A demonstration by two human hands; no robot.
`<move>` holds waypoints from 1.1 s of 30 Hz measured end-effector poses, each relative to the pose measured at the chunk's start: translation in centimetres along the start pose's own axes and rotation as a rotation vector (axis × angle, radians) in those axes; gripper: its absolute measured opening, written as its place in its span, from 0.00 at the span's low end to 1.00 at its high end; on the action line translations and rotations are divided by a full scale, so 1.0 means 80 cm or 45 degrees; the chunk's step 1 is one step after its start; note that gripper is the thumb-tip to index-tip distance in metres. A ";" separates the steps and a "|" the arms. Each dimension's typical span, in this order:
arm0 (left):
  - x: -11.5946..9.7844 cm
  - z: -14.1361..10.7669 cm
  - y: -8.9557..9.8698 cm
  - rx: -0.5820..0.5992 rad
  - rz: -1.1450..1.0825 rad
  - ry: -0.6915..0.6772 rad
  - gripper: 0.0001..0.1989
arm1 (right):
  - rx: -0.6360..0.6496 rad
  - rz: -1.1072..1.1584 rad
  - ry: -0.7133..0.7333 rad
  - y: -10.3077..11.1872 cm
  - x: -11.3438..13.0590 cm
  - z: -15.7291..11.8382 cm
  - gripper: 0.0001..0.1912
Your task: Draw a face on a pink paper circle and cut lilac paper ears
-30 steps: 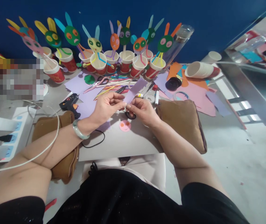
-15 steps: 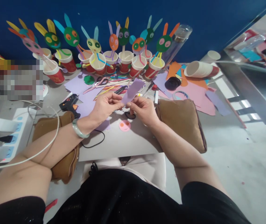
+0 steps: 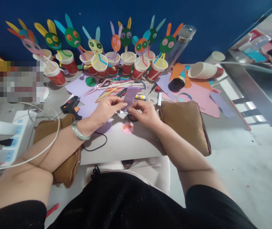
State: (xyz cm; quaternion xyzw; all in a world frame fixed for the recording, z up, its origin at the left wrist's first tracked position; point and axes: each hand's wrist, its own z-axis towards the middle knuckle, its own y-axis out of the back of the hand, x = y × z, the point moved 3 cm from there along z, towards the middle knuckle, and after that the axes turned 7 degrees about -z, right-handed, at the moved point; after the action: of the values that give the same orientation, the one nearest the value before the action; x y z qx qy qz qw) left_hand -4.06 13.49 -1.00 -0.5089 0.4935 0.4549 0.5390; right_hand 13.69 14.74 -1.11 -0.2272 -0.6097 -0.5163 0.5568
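A strip of purple paper [image 3: 131, 94] stands up between my hands above the table. My left hand [image 3: 109, 109] pinches its lower left edge between thumb and fingers. On the other side, my right hand [image 3: 145, 113] grips its lower right corner in the same way. Below them a pink paper face [image 3: 127, 128] with orange eyes and a drawn mouth lies flat on the table. Black scissor handles [image 3: 132, 118] show partly beneath my right hand; the rest is hidden.
Behind stand several red and white paper cups [image 3: 99, 65] with paper rabbit figures. Coloured sticks [image 3: 112, 85], a black glue gun [image 3: 71, 106] and purple sheets [image 3: 88, 111] lie around my hands. Brown cushions [image 3: 186, 127] flank my forearms. A power strip [image 3: 16, 133] with cables is at left.
The purple strip has swung from leaning right to nearly upright and shifted slightly left. Both hands still hold it, and the left thumb now lies further over its lower part.
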 end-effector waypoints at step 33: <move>-0.002 -0.004 -0.006 0.089 0.016 0.090 0.22 | 0.019 -0.001 -0.081 0.002 -0.002 -0.001 0.29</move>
State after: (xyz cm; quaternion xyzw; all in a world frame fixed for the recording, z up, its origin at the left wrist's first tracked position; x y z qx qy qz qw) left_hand -3.65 13.18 -0.79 -0.5025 0.5308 0.4225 0.5359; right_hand 13.88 14.80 -1.18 -0.2392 -0.6312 -0.5042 0.5387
